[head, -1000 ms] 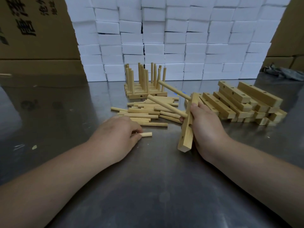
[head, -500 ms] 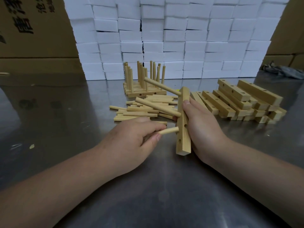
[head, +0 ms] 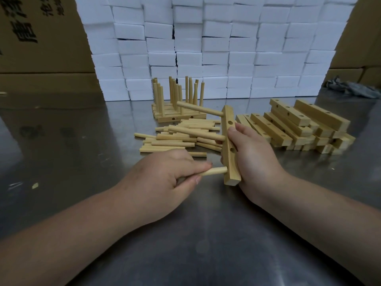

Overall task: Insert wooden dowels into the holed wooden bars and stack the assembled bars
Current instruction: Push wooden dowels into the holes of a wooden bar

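Observation:
My right hand grips a holed wooden bar held nearly upright above the metal table. Two dowels stick out of the bar to the left, near its top and middle. My left hand pinches a third dowel, whose tip meets the bar's left face close to the lower end. Loose dowels lie in a pile behind my hands. Assembled bars with upright dowels are stacked farther back. Plain holed bars are heaped at the right.
A wall of white foam blocks stands along the back of the table. Cardboard boxes flank it on the left and right. A grey cloth lies at the far right.
My left hand picked a dowel off the table and brought it to the lower end of the bar. My right hand turned the bar more upright.

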